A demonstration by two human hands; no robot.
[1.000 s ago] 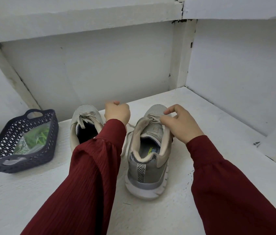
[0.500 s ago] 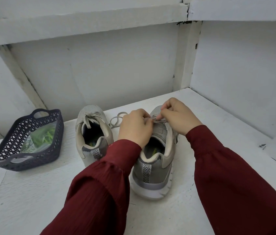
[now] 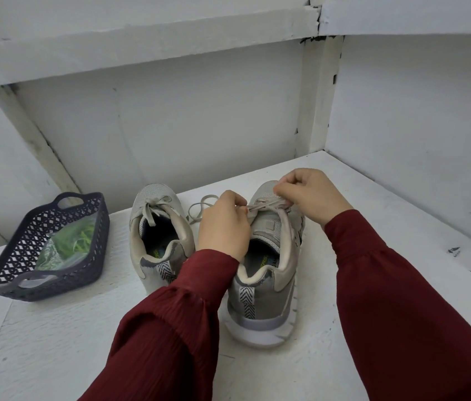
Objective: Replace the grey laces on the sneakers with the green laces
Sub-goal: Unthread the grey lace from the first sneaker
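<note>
Two grey sneakers stand heel-toward-me on a white shelf. On the right sneaker (image 3: 266, 287), my left hand (image 3: 224, 225) pinches the grey lace (image 3: 266, 204) on the left side of the upper eyelets. My right hand (image 3: 312, 195) pinches the same lace on the right side, near the toe end. A loose length of that lace (image 3: 199, 206) trails on the shelf between the shoes. The left sneaker (image 3: 160, 227) stands untouched, its grey lace tied. The green laces (image 3: 76, 241) lie in a clear bag inside a dark basket at the left.
The dark lattice basket (image 3: 11, 256) sits at the shelf's left. White walls close the back and right side, with a low beam overhead. The white shelf (image 3: 402, 241) stretches right of the shoes and toward me.
My left hand moved from beside the left sneaker over to the right sneaker's lace. Both hands now pinch it and have shifted slightly toward the toe, pulling the lace.
</note>
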